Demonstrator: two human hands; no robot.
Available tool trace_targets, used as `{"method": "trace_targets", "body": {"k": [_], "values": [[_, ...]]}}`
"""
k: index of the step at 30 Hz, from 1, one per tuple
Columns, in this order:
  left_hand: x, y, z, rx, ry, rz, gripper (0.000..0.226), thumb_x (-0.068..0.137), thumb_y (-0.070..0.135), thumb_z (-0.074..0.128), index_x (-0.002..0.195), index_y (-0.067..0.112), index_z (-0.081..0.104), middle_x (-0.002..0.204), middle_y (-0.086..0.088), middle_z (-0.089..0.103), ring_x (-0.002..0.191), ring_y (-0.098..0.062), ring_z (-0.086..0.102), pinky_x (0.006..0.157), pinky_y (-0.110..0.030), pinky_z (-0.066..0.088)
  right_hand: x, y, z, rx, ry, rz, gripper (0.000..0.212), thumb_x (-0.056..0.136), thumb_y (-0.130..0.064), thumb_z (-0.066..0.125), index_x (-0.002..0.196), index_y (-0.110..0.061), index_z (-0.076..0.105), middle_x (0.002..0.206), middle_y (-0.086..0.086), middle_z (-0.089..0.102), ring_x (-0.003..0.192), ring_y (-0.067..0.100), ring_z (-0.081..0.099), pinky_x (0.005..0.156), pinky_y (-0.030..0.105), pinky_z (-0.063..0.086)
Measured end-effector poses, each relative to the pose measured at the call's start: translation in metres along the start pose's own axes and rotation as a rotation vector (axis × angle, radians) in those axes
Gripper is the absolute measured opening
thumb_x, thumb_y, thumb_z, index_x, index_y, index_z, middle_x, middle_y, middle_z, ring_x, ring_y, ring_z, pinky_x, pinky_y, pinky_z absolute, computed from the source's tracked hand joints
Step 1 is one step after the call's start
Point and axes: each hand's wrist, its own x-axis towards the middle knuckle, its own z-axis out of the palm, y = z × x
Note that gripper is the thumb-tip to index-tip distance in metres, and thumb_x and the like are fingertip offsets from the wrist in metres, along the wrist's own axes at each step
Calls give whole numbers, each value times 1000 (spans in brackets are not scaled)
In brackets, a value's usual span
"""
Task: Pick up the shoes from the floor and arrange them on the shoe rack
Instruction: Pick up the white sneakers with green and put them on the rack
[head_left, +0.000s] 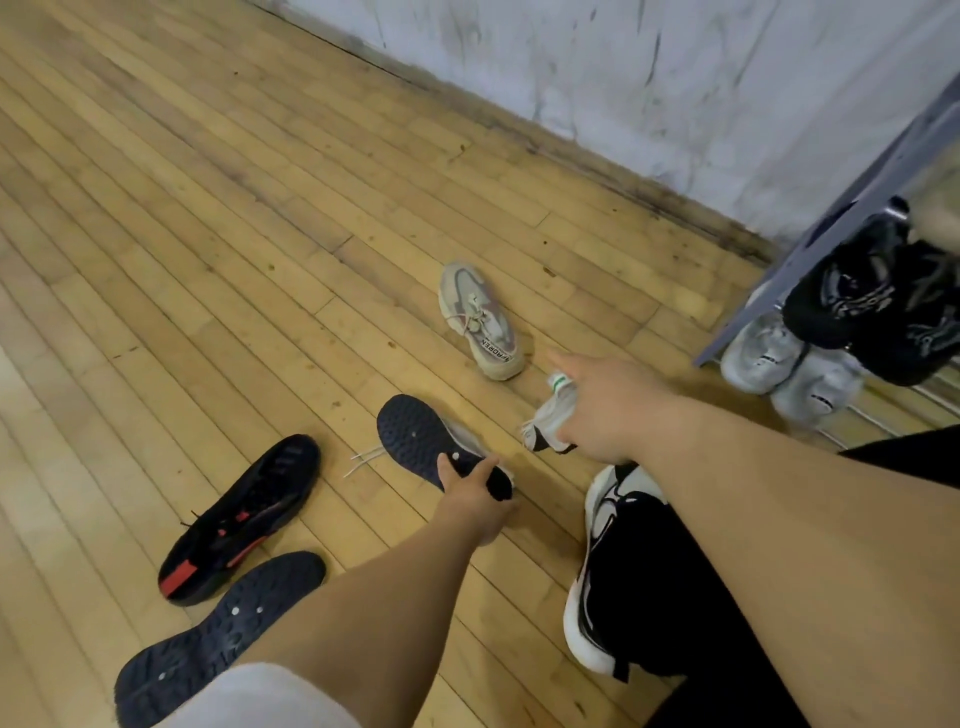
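Shoes already sit on the shoe rack, and more lie on the floor left of it. Nearest the rack, our right hand curls its fingers round a white shoe (one finger juts out straight). Further from the rack, our left hand clamps the heel of a sole-up dark shoe; a black-and-red shoe lies furthest out.
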Motion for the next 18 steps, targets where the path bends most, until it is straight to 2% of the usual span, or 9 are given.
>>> {"method": "trace_targets", "body": {"k": [3, 6, 8, 9, 11, 15, 18], "values": [[-11, -9, -4, -166, 116, 18, 52, 87, 36, 78, 130, 40, 50, 164, 3, -16, 134, -43, 39, 71, -25, 53, 4, -3, 0, 37, -9, 6, 83, 95, -19, 62, 163, -34, 17, 159, -1, 42, 134, 25, 50, 96, 32, 50], [-34, -23, -16, -395, 221, 77, 45, 84, 29, 81, 116, 38, 50, 152, 3, 20, 116, -30, 46, 60, -21, 54, 5, -11, -4, 77, 13, -12, 77, 95, -18, 61, 161, -33, 25, 153, 1, 48, 131, 26, 53, 96, 32, 50], [-50, -31, -35, -695, 183, 87, 41, 84, 21, 78, 113, 36, 52, 139, -7, 43, 113, -36, 54, 69, -39, 64, 3, -16, -9, 101, 35, -33, 69, 94, -16, 58, 157, -32, 34, 146, 3, 54, 123, 27, 57, 88, 30, 50], [-61, -33, -48, -895, 128, 68, 40, 85, 14, 75, 113, 33, 53, 135, -11, 49, 114, -40, 56, 79, -50, 64, 2, -19, -11, 109, 35, -43, 67, 94, -16, 57, 156, -32, 36, 144, 3, 55, 120, 27, 57, 84, 29, 49], [-85, -35, -75, -1240, -19, 72, 38, 90, 6, 68, 117, 29, 56, 138, -14, 55, 117, -46, 60, 90, -58, 57, -2, -27, -17, 139, 49, -66, 67, 93, -16, 58, 155, -33, 39, 142, 3, 57, 117, 26, 59, 79, 27, 46], [-129, -10, -123, -1479, -139, 205, 46, 102, 7, 48, 133, 40, 58, 136, -7, 62, 124, -44, 61, 103, -64, 48, -19, -46, -38, 245, 146, -144, 61, 89, -18, 62, 147, -29, 47, 137, 4, 60, 109, 24, 58, 80, 28, 45], [-155, 22, -144, -1609, -208, 339, 48, 97, 11, 50, 138, 35, 60, 135, -12, 68, 125, -47, 62, 105, -67, 44, -51, -57, -68, 293, 268, -227, 59, 91, -19, 62, 147, -28, 47, 138, 3, 58, 110, 24, 56, 84, 32, 48]]}}
